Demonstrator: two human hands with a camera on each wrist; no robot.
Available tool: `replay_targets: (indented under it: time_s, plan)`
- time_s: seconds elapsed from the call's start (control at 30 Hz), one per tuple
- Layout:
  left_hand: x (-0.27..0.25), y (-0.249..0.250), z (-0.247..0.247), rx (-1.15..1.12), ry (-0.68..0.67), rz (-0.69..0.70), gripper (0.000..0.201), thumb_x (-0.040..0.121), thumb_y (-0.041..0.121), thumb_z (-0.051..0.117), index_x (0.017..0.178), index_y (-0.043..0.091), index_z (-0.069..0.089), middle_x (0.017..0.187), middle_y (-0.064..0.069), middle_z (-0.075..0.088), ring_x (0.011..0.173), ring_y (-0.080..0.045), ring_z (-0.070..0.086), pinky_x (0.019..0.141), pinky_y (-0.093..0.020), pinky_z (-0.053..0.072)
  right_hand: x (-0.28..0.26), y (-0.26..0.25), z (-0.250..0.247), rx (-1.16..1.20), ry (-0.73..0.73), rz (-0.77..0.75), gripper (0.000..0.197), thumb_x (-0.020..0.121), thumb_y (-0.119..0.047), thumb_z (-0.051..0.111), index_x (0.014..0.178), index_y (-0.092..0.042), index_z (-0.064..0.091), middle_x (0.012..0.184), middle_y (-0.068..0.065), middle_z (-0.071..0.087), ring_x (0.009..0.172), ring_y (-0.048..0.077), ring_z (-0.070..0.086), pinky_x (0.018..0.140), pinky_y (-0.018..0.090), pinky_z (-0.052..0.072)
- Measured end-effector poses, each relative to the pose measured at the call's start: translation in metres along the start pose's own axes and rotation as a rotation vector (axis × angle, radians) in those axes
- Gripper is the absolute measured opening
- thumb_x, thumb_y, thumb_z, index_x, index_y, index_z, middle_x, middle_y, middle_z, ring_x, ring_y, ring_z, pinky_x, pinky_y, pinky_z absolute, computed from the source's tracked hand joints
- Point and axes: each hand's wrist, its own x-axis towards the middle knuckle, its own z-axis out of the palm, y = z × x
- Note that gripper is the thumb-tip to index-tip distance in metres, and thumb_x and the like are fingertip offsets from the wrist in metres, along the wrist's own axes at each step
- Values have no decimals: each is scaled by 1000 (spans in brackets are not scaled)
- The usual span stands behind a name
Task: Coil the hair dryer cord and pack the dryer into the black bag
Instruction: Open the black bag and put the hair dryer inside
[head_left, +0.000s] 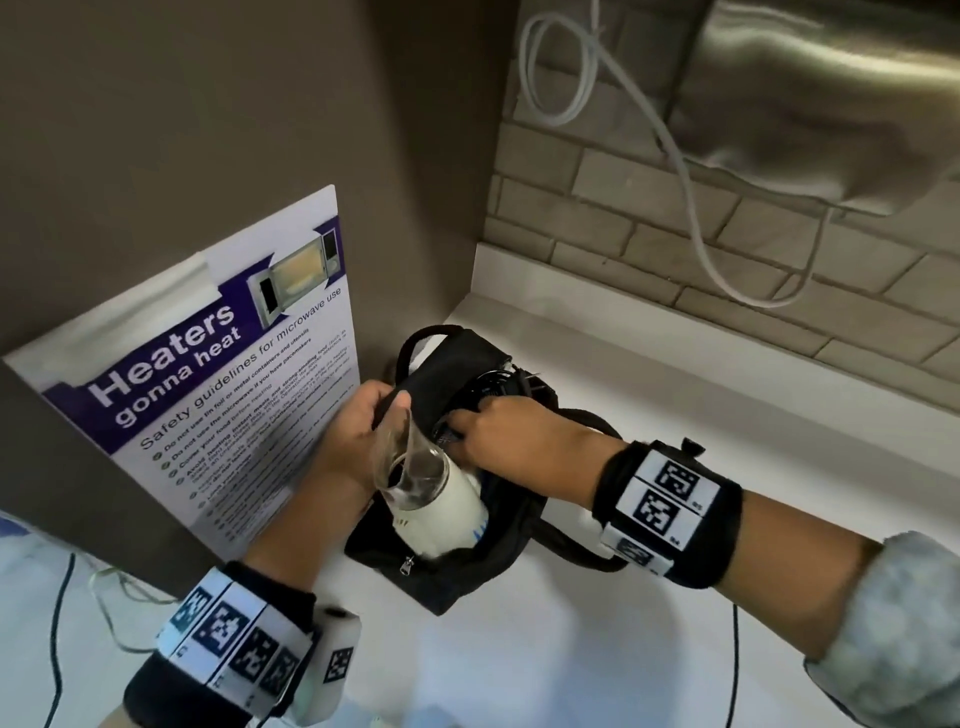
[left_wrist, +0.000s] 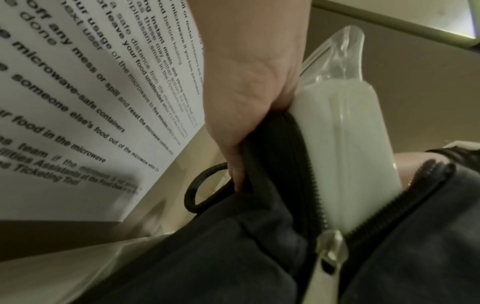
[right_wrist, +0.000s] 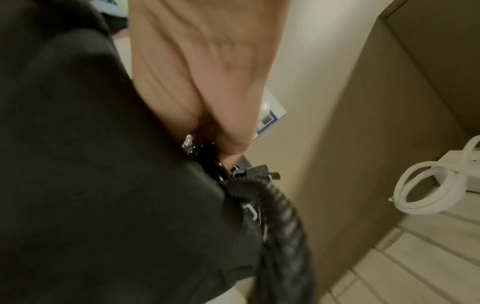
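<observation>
The black bag (head_left: 457, 577) lies unzipped on the white counter. A white hair dryer (head_left: 441, 509) with a clear nozzle (head_left: 410, 467) sticks up out of its opening. My left hand (head_left: 363, 421) grips the bag's left rim, thumb over the edge; the left wrist view shows the left hand (left_wrist: 246, 102) holding the zipper edge beside the dryer (left_wrist: 350, 144). My right hand (head_left: 493, 431) curls its fingers round the coiled black cord (head_left: 498, 387) at the bag's far end, with the plug (head_left: 524, 374) poking out. In the right wrist view the cord (right_wrist: 283, 226) and plug (right_wrist: 259, 173) sit against the bag (right_wrist: 91, 185).
A microwave safety poster (head_left: 208, 395) leans on the brown wall just left of the bag. A white cable (head_left: 691, 208) hangs over the tiled back wall under a steel appliance (head_left: 831, 104). The bag's strap (head_left: 571, 545) loops under my right wrist. A thin black wire (head_left: 735, 665) crosses the counter.
</observation>
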Motion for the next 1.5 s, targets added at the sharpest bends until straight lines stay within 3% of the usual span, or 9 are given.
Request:
replay_targets:
  time_s: [0.13,0.27,0.57,0.83,1.03,1.17,1.3,1.4,1.5]
  plan:
    - [0,-12,-1,5,-41,9,19,91,38,53,82,21,56,75,-7,59,74,-22,58,72,-39,49,13,-4,15,365,21,68,22,95,-4,44,108,3,59,114,23,63,95,40,63,78,41,47]
    - [-1,-13,-8,-1,-33,25,18,95,32,51,81,23,57,74,-4,60,74,-20,58,73,-42,47,20,-1,36,622,-144,206,32,101,-25,38,121,-6,55,126,16,61,114,33,56,93,33,41]
    - [4,-12,-10,-70,-6,-23,18,94,31,53,85,17,59,80,-13,60,75,-23,57,72,-41,47,21,9,49,424,-186,92,46,86,-40,49,129,-26,53,139,1,45,116,33,51,97,49,42]
    - [4,-13,-10,-5,18,20,16,96,27,51,83,20,59,75,-3,62,70,-16,58,65,-33,46,-26,7,-8,701,-401,72,44,97,-56,33,79,-28,62,75,-8,53,75,11,47,82,28,34]
    - [3,-10,-18,86,-13,37,4,91,32,59,94,32,62,95,3,71,92,-15,68,83,-35,52,-38,10,-19,714,158,116,14,90,-38,60,89,-27,69,84,-16,45,99,10,33,91,34,27]
    - [-12,4,-33,140,-170,123,48,82,17,67,118,44,50,119,15,61,108,3,60,94,-28,48,-42,-2,-14,579,520,240,29,87,-44,50,82,-25,71,94,-9,44,101,15,33,84,33,24]
    - [-34,11,-33,648,-282,282,81,61,38,54,136,42,26,142,14,23,134,-17,33,108,-42,35,-40,-15,-1,493,672,321,37,90,-44,39,74,-24,66,108,-5,53,109,15,34,86,31,22]
    - [-38,4,-16,1077,-119,377,80,62,19,61,136,25,33,140,-4,25,126,-28,35,100,-46,40,-41,-22,-2,434,708,363,35,91,-38,40,75,-21,66,112,-1,54,114,18,36,91,32,21]
    - [-35,5,-4,1087,198,416,47,65,6,67,110,12,53,113,-13,45,99,-28,48,79,-41,49,-43,-28,-2,367,720,390,33,91,-36,41,76,-21,65,114,-1,54,116,20,36,93,34,22]
